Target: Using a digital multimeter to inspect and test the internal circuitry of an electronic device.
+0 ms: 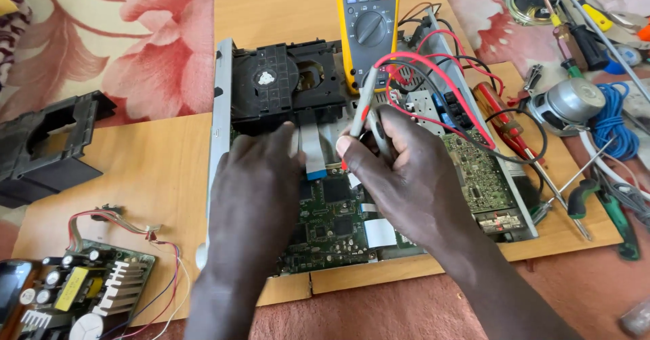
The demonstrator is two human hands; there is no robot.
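An opened disc player chassis (220,110) lies on a wooden board, with a black disc drive (284,79) at its back and a green circuit board (332,225) in front. My left hand (254,184) rests flat on the circuit board, fingertips near a blue-tipped ribbon cable (313,152). My right hand (399,171) grips two grey multimeter probes (363,103) together, tips pointing down toward the board. Red and black leads (440,66) loop back to a yellow multimeter (367,25) propped at the back of the chassis.
A black plastic tray part (47,143) lies at left. A power board with coloured wires (88,289) sits bottom left. Screwdrivers (501,116), a small speaker (572,99), blue cable (613,123) and green-handled tools (609,208) crowd the right side. Floral carpet surrounds the boards.
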